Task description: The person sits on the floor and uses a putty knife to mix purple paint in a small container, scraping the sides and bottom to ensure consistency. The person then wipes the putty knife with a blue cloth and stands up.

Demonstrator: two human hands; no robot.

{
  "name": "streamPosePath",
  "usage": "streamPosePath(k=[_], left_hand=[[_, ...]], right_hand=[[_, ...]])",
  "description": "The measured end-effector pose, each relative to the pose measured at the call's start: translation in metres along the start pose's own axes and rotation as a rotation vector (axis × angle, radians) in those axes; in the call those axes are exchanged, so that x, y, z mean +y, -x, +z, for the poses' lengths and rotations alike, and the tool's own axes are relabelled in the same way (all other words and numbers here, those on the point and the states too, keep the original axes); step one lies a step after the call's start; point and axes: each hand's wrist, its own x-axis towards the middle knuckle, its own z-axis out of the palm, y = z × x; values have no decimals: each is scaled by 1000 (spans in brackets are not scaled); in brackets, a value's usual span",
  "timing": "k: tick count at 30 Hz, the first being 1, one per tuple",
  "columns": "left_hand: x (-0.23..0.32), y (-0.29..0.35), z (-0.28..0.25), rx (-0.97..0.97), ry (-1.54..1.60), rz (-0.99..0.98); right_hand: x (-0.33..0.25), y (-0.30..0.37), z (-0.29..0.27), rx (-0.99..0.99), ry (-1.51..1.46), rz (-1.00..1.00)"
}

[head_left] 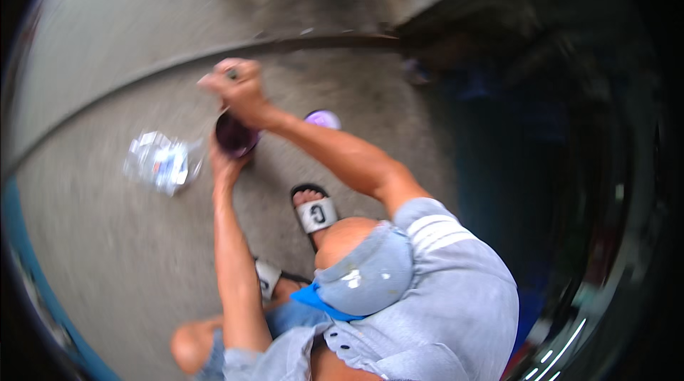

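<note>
My left hand is wrapped round the side of a round, dark purple, open-topped container, tilted so that its dark inside shows. Just beyond its rim, my right hand is closed in a fist, thumb side up. A small dark end pokes out at the top of that fist; the rest of what it grips is hidden by the fingers and blurred. A round, light purple lid-like piece lies on the ground beyond my right forearm.
A crumpled clear plastic bag lies on the concrete floor to the left. My feet, in white-strapped slide sandals, are close below the container. A dark raised edge crosses the floor farther off. Dark clutter fills the right side.
</note>
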Motion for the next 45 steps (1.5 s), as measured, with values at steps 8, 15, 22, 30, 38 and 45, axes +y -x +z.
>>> streamPosePath(k=[8,15,22,30,38,45], left_hand=[[-68,18,-52,63,-133,117],[-73,21,-24,135,-217,192],[-90,24,-36,47,-238,125],[-85,21,-47,2,-284,38],[-40,-7,-70,-320,-285,76],[-83,56,11,346,19,148]], right_hand=[[-5,2,-13,-156,-13,-17],[-24,5,-33,-279,73,99],[7,38,-32,-200,59,24],[32,25,24,-223,5,-118],[-9,-5,-56,-854,158,207],[1,16,-10,-10,-137,-129]])
